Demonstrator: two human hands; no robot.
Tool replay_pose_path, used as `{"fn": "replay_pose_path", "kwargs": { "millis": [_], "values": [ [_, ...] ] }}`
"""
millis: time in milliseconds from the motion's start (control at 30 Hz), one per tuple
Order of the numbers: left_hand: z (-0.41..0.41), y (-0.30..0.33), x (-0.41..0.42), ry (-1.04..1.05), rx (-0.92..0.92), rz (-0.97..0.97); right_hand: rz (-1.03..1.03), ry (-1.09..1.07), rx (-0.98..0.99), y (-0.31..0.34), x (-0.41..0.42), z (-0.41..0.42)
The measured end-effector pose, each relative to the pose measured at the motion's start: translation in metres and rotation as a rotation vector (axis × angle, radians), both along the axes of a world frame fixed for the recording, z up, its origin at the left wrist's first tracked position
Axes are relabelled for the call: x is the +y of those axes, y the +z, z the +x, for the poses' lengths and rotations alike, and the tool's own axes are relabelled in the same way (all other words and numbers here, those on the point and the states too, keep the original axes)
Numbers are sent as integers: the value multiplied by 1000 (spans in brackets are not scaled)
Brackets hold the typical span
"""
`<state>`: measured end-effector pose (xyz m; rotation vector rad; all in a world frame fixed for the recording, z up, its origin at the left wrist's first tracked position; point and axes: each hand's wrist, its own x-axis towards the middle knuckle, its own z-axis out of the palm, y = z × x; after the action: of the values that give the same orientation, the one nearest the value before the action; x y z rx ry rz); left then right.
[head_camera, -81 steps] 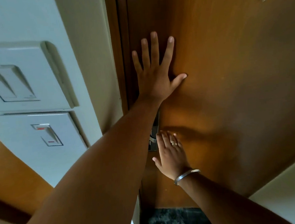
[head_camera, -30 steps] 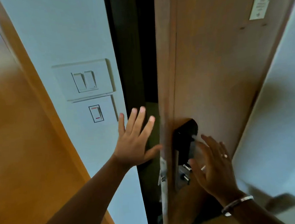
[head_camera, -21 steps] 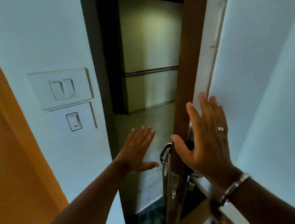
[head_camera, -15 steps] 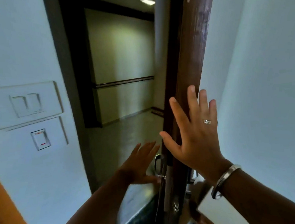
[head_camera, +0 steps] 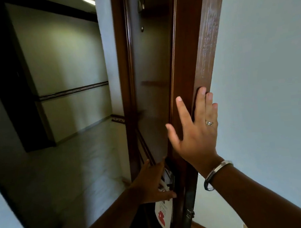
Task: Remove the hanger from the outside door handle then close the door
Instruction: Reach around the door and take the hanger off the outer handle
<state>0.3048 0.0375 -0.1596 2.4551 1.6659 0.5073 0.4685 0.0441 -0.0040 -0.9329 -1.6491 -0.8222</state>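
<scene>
Since the frame half a second earlier, the door [head_camera: 192, 56] had swung further open, showing its edge and outer face, and the left hand [head_camera: 151, 184] had gone forward around that edge to the hanger.

Furthest left lay the dim corridor floor [head_camera: 69, 165], empty. The left hand's fingers [head_camera: 166, 196] were loosely spread, thumb lying across the top of the white card; whether they had closed on it could not be told. The hanger [head_camera: 163, 215] hung just below those fingers on the outer side of the door, its red mark showing, its loop hidden behind the hand along with the handle.

To the right, the right hand [head_camera: 196, 133] lay flat and open against the door edge, holding nothing, merely steadying it. A pale wall [head_camera: 270, 86] filled the rest.

Judging from this, pulling the card straight out could tear its loop on the handle, since it needs lifting off. If the right hand pushed early, the left wrist could be pinched between door and frame. A loose pinch might also drop the card into the corridor.
</scene>
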Motion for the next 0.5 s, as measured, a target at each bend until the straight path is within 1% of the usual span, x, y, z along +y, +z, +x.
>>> {"fn": "replay_pose_path", "kwargs": {
  "millis": [100,167,267,400,500],
  "values": [
    [3,5,4,-20,22,-38,7,-27,-32,-2,6,8],
    [0,12,5,-6,44,-136,9,-14,-29,-1,8,11],
    [-2,25,6,8,203,-259,5,12,-27,-1,9,17],
    [-9,40,14,-51,425,-281,-5,43,-24,0,10,20],
    [-12,42,18,-122,514,-288,-9,61,-20,0,10,21]
  ]
}}
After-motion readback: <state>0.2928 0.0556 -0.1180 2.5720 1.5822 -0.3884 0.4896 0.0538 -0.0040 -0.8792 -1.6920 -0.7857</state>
